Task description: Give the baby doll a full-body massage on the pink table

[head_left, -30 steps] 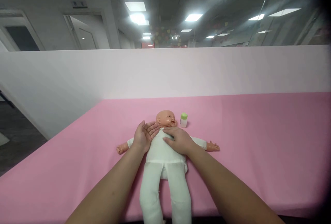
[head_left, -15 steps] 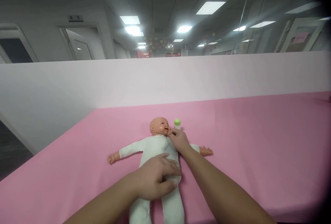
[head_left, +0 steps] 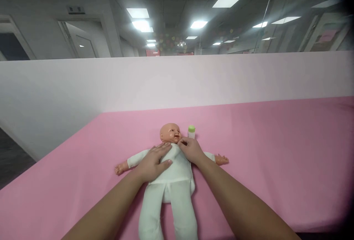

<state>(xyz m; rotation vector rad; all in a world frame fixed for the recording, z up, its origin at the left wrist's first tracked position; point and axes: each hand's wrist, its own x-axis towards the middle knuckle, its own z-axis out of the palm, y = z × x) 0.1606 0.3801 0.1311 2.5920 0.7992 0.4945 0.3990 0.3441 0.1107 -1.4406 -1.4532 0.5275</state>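
A baby doll (head_left: 177,175) in a white suit lies on its back on the pink table (head_left: 276,151), head away from me, arms spread. My left hand (head_left: 153,162) rests flat on the doll's chest, fingers apart, pointing toward its neck. My right hand (head_left: 190,149) is on the doll's shoulder by the neck, its fingertips pinched at the collar just under the chin. A small white bottle with a green cap (head_left: 191,131) stands upright beside the doll's head, just beyond my right hand.
A low pale partition wall (head_left: 177,81) runs along the far edge of the table. The table's left edge drops to a dark floor (head_left: 13,166). Ceiling lights and doorways show beyond the wall.
My left hand went from the doll's shoulder down to its belly, then back up onto the chest. My right hand moved from the chest to the collar by the chin.
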